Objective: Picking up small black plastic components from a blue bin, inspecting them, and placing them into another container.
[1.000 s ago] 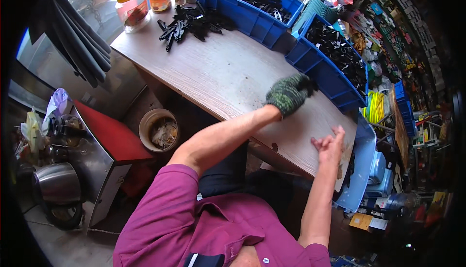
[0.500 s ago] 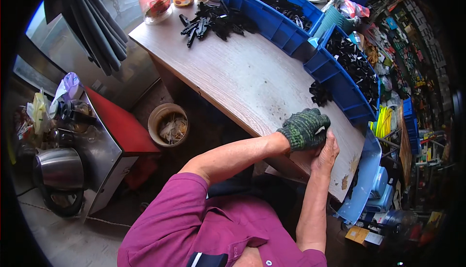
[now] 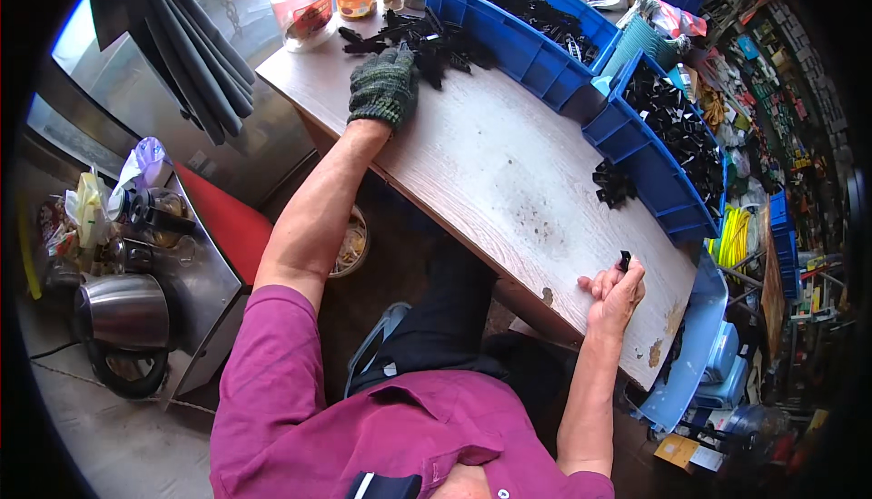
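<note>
My left hand (image 3: 383, 90), in a dark green knitted glove, reaches to the far left of the table, at the near edge of a pile of long black plastic strips (image 3: 445, 45). Its fingers are bent down at the pile; whatever is between the fingertips is hidden. My bare right hand (image 3: 618, 295) is over the table's right end, thumb and forefinger pinching a small black plastic piece (image 3: 625, 260). A little cluster of similar black pieces (image 3: 614, 185) lies on the table beyond it, by a blue crate (image 3: 649, 158) full of small black parts.
Another blue crate (image 3: 518, 49) with black parts stands along the table's (image 3: 481, 158) far edge. Lidded jars (image 3: 302, 9) stand at the far left corner. A light-blue plastic tray (image 3: 686, 354) borders the right end. To the left, a steel kettle (image 3: 127, 313) sits on a cabinet.
The hands were together at the table's right end. My left hand has swung away to the far left pile; my right hand stays, now showing a small black piece.
</note>
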A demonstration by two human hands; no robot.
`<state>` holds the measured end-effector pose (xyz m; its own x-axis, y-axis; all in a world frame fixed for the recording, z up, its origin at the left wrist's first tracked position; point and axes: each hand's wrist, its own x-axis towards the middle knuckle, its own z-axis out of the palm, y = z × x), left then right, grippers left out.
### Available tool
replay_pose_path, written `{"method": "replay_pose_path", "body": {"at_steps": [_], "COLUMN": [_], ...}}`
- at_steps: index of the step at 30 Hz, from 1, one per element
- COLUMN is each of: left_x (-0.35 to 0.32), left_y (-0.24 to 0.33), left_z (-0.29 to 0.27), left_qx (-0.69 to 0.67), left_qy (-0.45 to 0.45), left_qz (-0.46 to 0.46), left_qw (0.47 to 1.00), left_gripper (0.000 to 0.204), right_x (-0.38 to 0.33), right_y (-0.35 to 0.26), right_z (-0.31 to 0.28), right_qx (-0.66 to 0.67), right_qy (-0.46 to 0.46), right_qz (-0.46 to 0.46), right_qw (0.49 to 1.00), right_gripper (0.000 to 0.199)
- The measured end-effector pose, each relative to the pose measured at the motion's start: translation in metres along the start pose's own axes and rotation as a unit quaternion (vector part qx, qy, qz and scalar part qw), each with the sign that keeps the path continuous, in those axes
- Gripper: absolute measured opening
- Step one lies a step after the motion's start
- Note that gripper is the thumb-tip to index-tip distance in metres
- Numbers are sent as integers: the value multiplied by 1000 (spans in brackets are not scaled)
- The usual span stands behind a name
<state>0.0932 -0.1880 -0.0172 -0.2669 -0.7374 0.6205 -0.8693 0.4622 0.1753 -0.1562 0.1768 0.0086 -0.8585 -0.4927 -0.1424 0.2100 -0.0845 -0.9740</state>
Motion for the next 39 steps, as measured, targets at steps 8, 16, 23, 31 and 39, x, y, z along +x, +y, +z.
{"method": "replay_pose_path", "body": {"at_steps": [8,16,23,31,39], "left_x": [-30,-47,-34,-27,-11], "left_y": [28,82,104,124,136], "left_z": [-12,-37,-26,-36,-39], "left_qx": [-147,-156,-137,-115,-122], "left_qy": [-48,-5,-148,-217,-285], "left_qz": [176,237,310,259,189], "left_qw": [972,959,929,934,932], "left_gripper": [30,34,23,24,26], "right_x": [3,2,0,4,2], "right_y": [2,3,0,4,5], "right_z": [4,1,6,-2,-2], "right_qx": [-19,-15,1,-1,-10], "right_qy": [12,-1,22,11,-8], "right_qz": [-26,-36,-23,-25,-51], "right_qw": [999,999,1000,1000,999], "right_gripper": [38,36,36,38,39]}}
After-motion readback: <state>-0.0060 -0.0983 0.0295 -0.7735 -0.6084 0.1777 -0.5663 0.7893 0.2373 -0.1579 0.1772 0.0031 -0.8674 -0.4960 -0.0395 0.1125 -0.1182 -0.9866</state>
